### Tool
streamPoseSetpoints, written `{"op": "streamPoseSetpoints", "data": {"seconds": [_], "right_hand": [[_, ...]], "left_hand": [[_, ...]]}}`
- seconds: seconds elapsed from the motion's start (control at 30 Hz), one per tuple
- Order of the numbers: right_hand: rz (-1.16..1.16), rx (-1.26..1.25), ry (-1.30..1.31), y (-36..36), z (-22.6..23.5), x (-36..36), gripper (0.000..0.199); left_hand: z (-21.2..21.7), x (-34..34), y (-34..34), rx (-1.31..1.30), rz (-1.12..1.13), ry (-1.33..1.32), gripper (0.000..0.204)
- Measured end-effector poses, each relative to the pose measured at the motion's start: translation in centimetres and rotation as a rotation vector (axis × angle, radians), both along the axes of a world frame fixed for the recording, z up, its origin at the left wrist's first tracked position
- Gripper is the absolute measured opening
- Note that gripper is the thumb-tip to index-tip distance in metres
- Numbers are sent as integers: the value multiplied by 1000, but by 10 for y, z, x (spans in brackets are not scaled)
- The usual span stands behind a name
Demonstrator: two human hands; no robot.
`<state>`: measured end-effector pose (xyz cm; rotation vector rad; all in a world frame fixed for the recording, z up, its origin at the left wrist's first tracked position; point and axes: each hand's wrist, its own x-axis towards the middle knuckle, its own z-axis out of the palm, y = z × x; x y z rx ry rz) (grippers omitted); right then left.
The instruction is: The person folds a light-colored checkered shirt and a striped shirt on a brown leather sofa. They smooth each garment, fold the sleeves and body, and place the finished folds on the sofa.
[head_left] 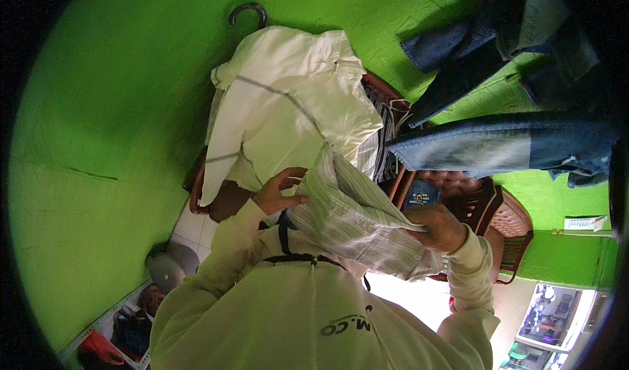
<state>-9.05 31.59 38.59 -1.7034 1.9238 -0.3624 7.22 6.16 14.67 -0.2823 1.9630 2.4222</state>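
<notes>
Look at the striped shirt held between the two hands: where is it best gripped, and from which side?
Probably at its two ends. The striped shirt hangs stretched between the left hand and the right hand, sagging in loose folds between. The middle offers no firm edge, so grip the bunched end by each hand, coming in from the sides, thumbs on top.

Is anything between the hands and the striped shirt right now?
Nothing visible. The left hand pinches the striped shirt at its upper edge and the right hand grips its other end, so both are already on the cloth. The white shirt hangs behind it.
</notes>
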Motion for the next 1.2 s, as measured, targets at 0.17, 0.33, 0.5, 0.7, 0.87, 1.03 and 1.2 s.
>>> {"op": "streamPoseSetpoints", "data": {"seconds": [0.17, 0.33, 0.5, 0.7, 0.87, 1.03, 1.2], "right_hand": [[16, 2, 223, -12, 23, 20, 35], [-58, -108, 271, -16, 68, 28, 41], [-139, -110, 158, -4, 84, 8, 39], [-350, -202, -240, 25, 77, -78, 36], [-587, 13, -42, -43, -63, -202, 50], [-891, -60, 553, -57, -222, -214, 56], [-1022, -565, 671, -41, -258, -138, 65]], "left_hand": [[4, 20, 23, 176, 34, 247, 55], [25, 17, 18, -161, -192, 528, 45], [59, 12, 0, -343, -259, 699, 37], [61, 9, -21, -180, 36, 406, 28], [-34, -35, -37, -6, 380, 54, 30], [-143, -61, -58, -272, 216, -430, 45], [-139, -61, -59, -230, 295, -242, 47]]}}
